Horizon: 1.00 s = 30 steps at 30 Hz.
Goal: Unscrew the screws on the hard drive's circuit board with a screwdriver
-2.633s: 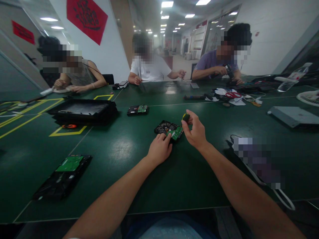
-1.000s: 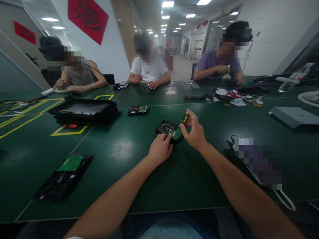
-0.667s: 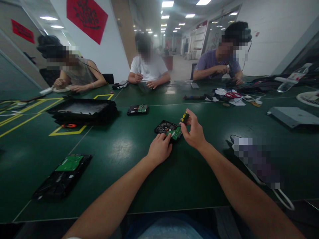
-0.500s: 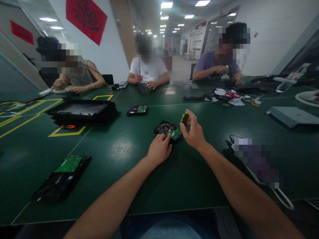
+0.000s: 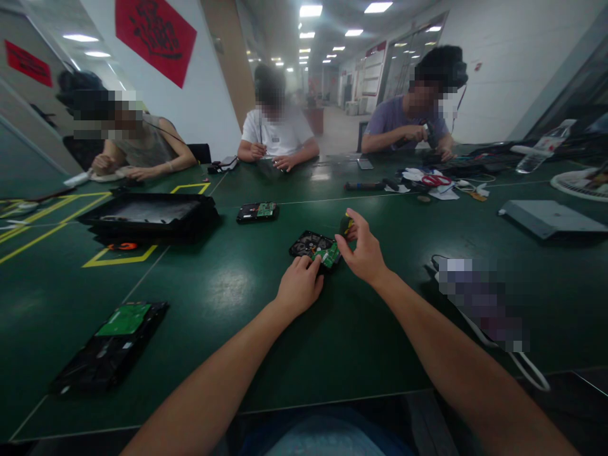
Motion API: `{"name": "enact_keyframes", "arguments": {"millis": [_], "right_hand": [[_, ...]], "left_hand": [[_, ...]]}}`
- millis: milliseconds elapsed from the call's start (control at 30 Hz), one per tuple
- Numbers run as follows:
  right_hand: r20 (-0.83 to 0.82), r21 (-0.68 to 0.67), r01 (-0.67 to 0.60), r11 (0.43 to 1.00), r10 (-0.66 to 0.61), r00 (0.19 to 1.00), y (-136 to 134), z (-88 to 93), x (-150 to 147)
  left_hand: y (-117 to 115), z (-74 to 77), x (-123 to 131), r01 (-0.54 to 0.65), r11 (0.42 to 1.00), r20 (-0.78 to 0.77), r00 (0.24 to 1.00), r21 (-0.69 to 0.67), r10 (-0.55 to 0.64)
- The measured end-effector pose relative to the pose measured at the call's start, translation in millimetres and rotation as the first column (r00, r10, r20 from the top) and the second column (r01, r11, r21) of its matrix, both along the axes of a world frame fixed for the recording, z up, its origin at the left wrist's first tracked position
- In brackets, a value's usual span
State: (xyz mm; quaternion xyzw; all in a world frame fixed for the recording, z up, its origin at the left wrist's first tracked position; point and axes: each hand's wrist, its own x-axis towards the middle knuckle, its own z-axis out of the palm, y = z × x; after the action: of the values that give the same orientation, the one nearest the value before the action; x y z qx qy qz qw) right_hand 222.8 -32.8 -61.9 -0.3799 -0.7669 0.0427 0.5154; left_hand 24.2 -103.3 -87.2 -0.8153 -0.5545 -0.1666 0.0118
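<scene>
Yellow-black screwdriver (image 5: 346, 225) dipped lower, right grip (image 5: 363, 253) closed

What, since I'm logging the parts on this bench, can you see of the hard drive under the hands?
The hard drive is a black casing lying flat on the green table, board side up, with a round recess showing. A green circuit board sits at its near right corner. The left hand rests on its near edge. The right hand holds a yellow-and-black screwdriver over the board, tip hidden.
</scene>
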Motion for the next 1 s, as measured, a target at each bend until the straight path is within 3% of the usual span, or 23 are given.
{"name": "enact_keyframes", "arguments": {"millis": [1000], "right_hand": [[0.023, -0.015, -0.049, 0.999, 0.049, 0.999, -2.6, -1.0, -1.4]], "left_hand": [[1.0, -2.1, -0.6, 0.004, 1.0, -0.014, 1.0, 0.007, -0.004]]}}
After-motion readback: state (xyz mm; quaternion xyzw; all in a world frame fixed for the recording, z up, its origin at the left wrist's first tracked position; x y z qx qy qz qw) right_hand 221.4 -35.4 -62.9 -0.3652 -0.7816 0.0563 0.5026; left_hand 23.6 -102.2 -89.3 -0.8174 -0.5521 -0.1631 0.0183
